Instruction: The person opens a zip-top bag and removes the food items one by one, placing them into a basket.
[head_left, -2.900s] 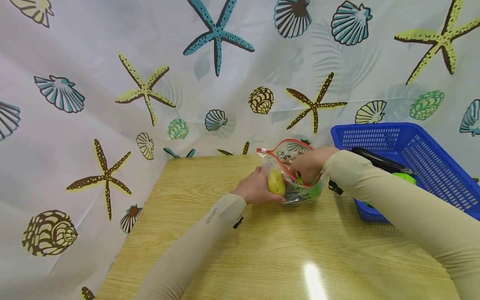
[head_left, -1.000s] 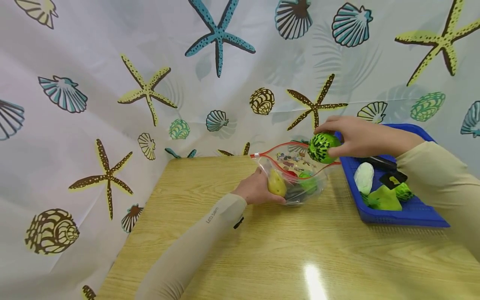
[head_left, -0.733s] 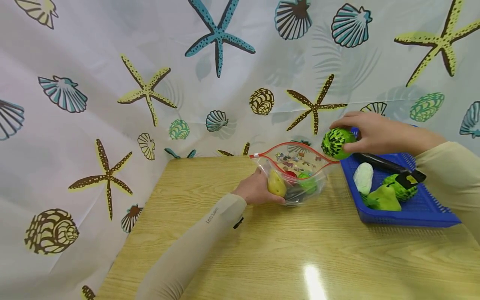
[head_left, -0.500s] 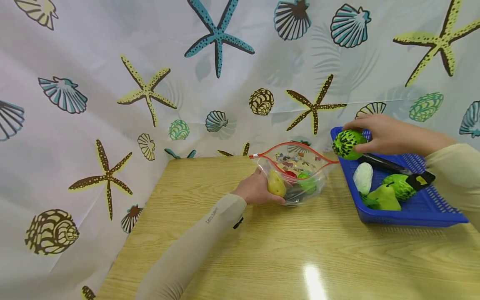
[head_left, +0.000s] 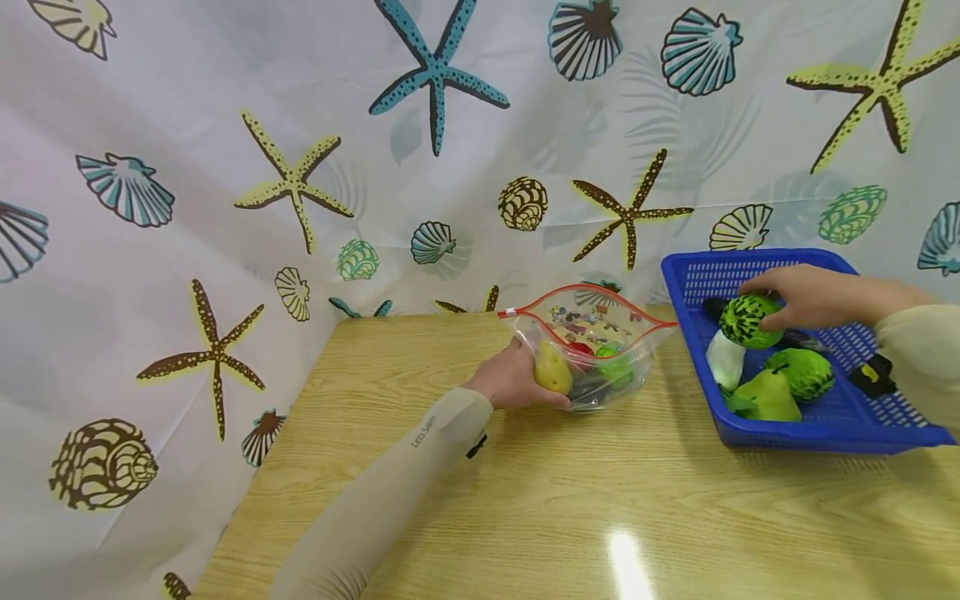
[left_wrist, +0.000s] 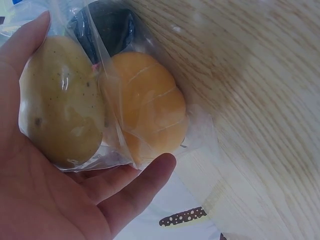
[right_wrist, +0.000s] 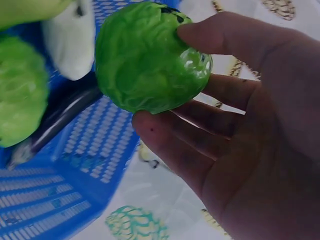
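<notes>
Green and glossy, a round cabbage-like ball with dark markings (head_left: 747, 322) is being held by the right hand (head_left: 817, 296), whose grip is being clamped on opposite sides of it. The ball is being positioned over the far left part of a blue perforated plastic basket (head_left: 817, 435), on the right of the pale wood-grain desk (head_left: 525, 508). Whether the long dark purple eggplant (right_wrist: 65, 112) is being touched by it cannot be told. Nearer in the basket, a long white vegetable (head_left: 725, 360), a light green pear (head_left: 768, 397) and a crinkled green ball (head_left: 806, 373) are being contained.

Left of the basket, a clear plastic bag with a red zip rim (head_left: 645, 367) is being supported by the left hand (head_left: 510, 377), its grip being wrapped around the bag at a smooth yellow potato (head_left: 552, 368). The bag's mouth is being spread wide; an orange grooved pumpkin (left_wrist: 147, 100) and a small red item (head_left: 580, 354) are also being enclosed. Both arms are being covered by beige sleeves (head_left: 390, 492).
</notes>
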